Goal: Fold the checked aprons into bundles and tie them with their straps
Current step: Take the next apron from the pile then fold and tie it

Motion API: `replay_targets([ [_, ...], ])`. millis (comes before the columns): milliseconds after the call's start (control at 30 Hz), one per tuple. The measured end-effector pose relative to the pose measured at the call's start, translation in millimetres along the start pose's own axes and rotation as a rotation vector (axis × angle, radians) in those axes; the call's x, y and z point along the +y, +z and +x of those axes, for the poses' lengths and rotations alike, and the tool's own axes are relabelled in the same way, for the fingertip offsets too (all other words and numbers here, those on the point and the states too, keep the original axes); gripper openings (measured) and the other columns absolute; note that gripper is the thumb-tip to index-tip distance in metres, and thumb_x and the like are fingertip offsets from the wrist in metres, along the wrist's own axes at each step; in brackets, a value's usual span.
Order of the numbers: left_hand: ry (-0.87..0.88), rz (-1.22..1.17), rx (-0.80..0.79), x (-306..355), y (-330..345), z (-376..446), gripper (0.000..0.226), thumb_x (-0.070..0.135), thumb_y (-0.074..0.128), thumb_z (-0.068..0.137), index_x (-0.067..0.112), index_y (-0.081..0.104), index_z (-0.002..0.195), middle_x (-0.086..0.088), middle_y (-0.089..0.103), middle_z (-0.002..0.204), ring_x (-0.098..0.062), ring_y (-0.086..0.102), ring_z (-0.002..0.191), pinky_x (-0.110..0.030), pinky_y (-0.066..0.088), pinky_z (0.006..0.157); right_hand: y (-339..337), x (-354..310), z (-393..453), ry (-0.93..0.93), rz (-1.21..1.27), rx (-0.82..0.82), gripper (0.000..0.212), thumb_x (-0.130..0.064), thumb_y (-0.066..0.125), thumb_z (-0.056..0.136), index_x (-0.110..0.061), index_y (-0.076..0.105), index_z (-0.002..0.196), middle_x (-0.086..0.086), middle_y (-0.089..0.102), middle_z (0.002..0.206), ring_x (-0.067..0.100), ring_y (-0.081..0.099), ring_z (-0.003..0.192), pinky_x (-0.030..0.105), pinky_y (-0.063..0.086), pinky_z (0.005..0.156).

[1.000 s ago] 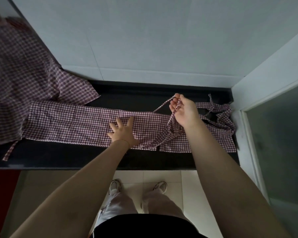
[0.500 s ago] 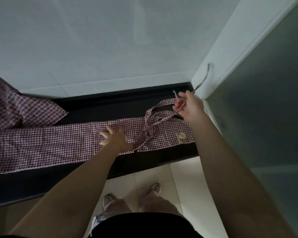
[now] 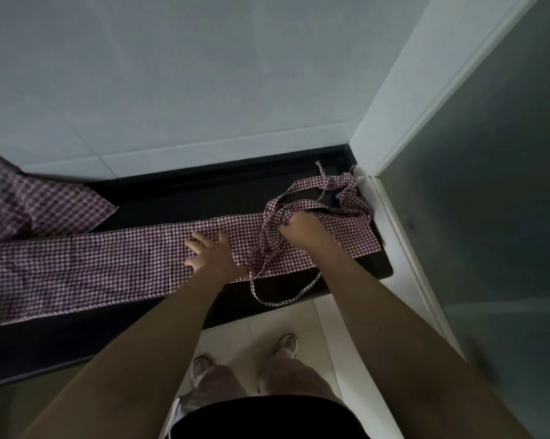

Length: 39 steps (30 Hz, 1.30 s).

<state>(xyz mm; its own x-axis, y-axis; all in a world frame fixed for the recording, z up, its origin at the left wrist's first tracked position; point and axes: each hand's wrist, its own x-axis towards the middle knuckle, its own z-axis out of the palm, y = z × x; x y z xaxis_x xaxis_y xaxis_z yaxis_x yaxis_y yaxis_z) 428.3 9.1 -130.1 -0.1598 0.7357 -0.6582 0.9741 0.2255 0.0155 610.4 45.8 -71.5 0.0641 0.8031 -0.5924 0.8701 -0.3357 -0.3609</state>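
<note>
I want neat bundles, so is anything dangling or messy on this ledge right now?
Yes. One strap loops off the front edge of the black ledge, hanging over the floor. The right hand grips tangled straps; the left hand presses the folded apron flat.

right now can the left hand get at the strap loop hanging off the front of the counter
Probably yes: the left hand lies flat on the folded apron, and the strap loop dangles just beside its wrist, uncovered.

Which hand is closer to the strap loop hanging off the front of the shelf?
Left. The left hand presses flat on the folded apron just beside the loop; the right hand grips straps farther back.
</note>
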Motion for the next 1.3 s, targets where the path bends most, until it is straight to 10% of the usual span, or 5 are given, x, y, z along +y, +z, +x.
replay_targets([
  [233,-0.005,0.017,0.015,1,8,3,0.131,0.076,0.069,0.068,0.019,-0.009,0.156,-0.034,-0.016,0.157,-0.054,-0.005,0.145,-0.066,0.025,0.111,56,-28,30,0.086,0.199,0.004,0.052,-0.040,0.063,0.092,-0.001,0.062,0.125,0.013,0.064,0.124,0.029,0.061,0.114,0.035,0.047,0.097],
  [400,-0.007,0.027,0.036,-2,14,3,0.129,0.074,0.069,0.070,0.019,-0.009,0.156,-0.034,-0.016,0.156,-0.055,-0.005,0.145,-0.065,0.024,0.112,54,-27,38,0.312,0.780,-0.110,0.020,-0.022,0.060,0.092,-0.003,0.067,0.095,0.005,0.067,0.084,0.014,0.062,0.066,0.026,0.050,0.057],
  [567,-0.018,0.029,0.024,2,11,3,0.127,0.072,0.069,0.071,0.018,-0.008,0.156,-0.035,-0.016,0.156,-0.056,-0.005,0.144,-0.065,0.026,0.112,34,-19,36,0.343,1.262,-0.209,0.017,-0.013,0.047,0.100,-0.006,0.059,0.089,0.011,0.069,0.091,0.022,0.069,0.084,0.035,0.057,0.077],
  [1067,0.125,-0.061,0.089,-34,7,0,0.107,0.071,0.067,0.073,0.038,0.007,0.155,-0.017,-0.009,0.162,-0.044,0.000,0.148,-0.061,0.022,0.114,74,-32,39,0.159,0.341,0.008,0.049,-0.024,0.066,0.092,-0.002,0.054,0.134,0.012,0.057,0.134,0.029,0.056,0.123,0.033,0.043,0.101],
  [1300,0.096,-0.013,0.072,-32,11,-2,0.111,0.063,0.072,0.075,0.036,0.001,0.155,-0.022,-0.013,0.161,-0.047,-0.004,0.148,-0.061,0.019,0.116,41,-34,35,0.329,1.211,-0.096,0.009,-0.012,0.062,0.093,-0.005,0.066,0.098,0.004,0.064,0.074,0.014,0.061,0.067,0.027,0.049,0.067],
])
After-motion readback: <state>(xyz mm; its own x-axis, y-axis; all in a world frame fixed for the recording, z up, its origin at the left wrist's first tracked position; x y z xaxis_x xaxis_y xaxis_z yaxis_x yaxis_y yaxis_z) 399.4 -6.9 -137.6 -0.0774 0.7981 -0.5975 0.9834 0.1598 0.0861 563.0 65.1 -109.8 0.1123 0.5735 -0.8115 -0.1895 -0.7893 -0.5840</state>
